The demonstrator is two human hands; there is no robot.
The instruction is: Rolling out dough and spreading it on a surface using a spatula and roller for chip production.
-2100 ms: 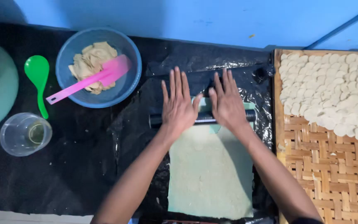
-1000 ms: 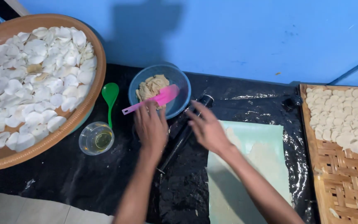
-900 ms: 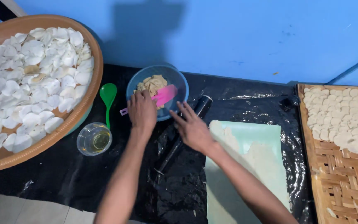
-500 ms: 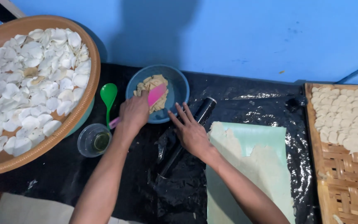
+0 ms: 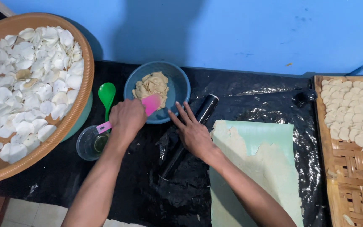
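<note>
My left hand [image 5: 126,120] grips a pink spatula [image 5: 150,104] whose blade lies over the near rim of a blue bowl [image 5: 180,84] holding a lump of beige dough [image 5: 151,85]. My right hand [image 5: 193,133] rests flat, fingers spread, on a black rolling pin [image 5: 204,110] that lies slanted on the black plastic sheet [image 5: 257,101]. Right of that hand, thin rolled dough [image 5: 269,168] covers a pale green mat [image 5: 265,133].
A big round woven tray [image 5: 82,90] with several white dough discs fills the left. A green spoon [image 5: 106,96] and a clear cup [image 5: 87,145] lie beside the bowl. A woven bamboo tray [image 5: 351,176] with more discs stands at right. A blue wall runs behind.
Both hands left rolling the pin over the dough. The pin was moved left and slanted. My left hand reached to the bowl and took hold of the pink spatula.
</note>
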